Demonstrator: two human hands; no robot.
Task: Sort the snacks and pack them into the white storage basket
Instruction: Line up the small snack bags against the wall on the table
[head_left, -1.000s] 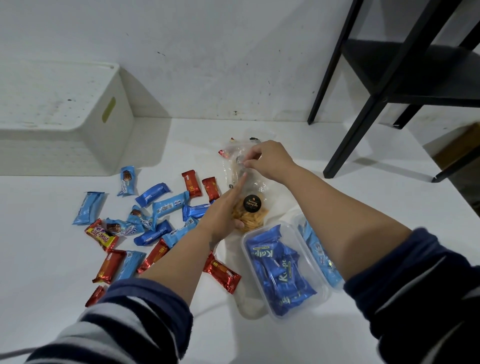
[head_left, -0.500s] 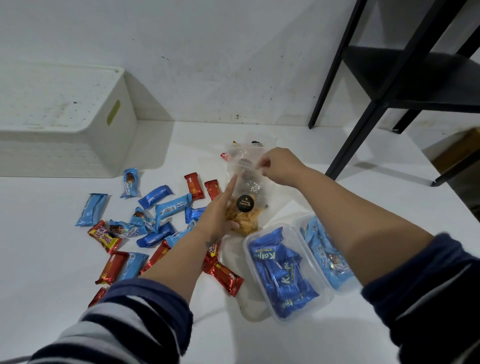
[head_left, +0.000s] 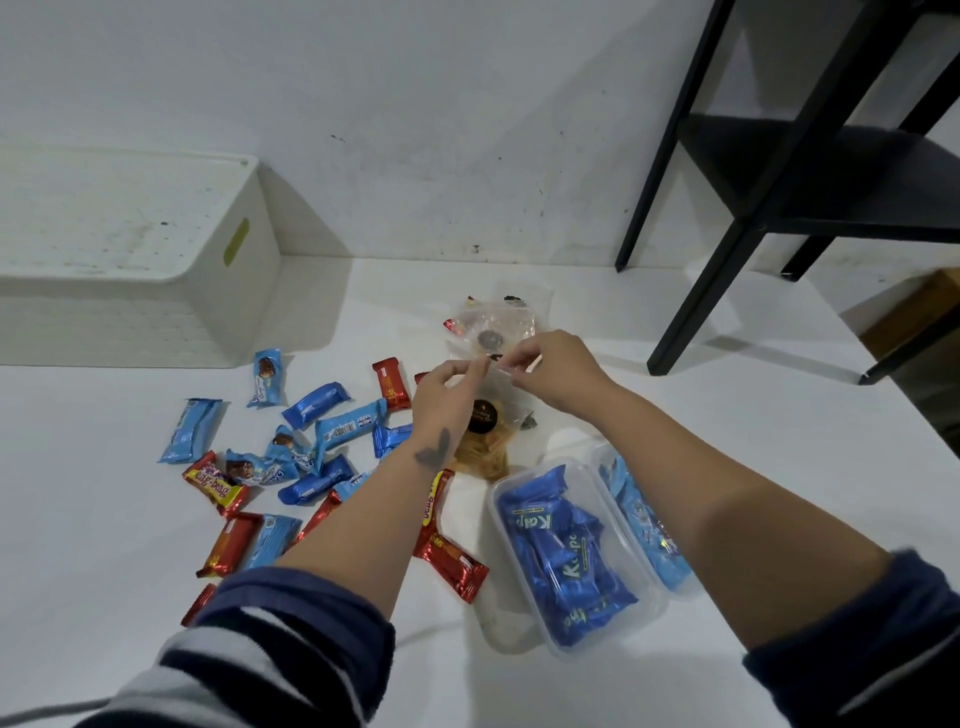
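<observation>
Change first: a second ago the left hand (head_left: 448, 395) lay flat low on the clear chip bag (head_left: 491, 415) by its black round label while the right hand (head_left: 550, 370) pinched the bag's top alone; now the left has come up and both hands meet at the top edge, fingertips closed on the clear film from either side. Reads as sealing or straightening the bag mouth, so this item is being readied for packing, not yet packed. Going by size: the white storage basket (head_left: 156, 291) sits upside down on the worktop (head_left: 78, 519), well apart from the hands, far to the left hand's outer side and beyond it, so nothing can go in until it's flipped. Two clear plastic tubs just under the right forearm: the near tub (head_left: 571, 561) is full of dark-blue wafer packs, the far tub (head_left: 644, 525), touching it on the outer side, holds light-blue packs; sorting partly done. Loose blue and red snack bars (head_left: 322, 452) are scattered outward of and under the left forearm, unsorted. The chip bag hangs from the fingertips, its lower end with the chips resting on the worktop between the wrists. A second clear bag (head_left: 493, 327) lies just beyond the hands; contents too blurred to tell.
</observation>
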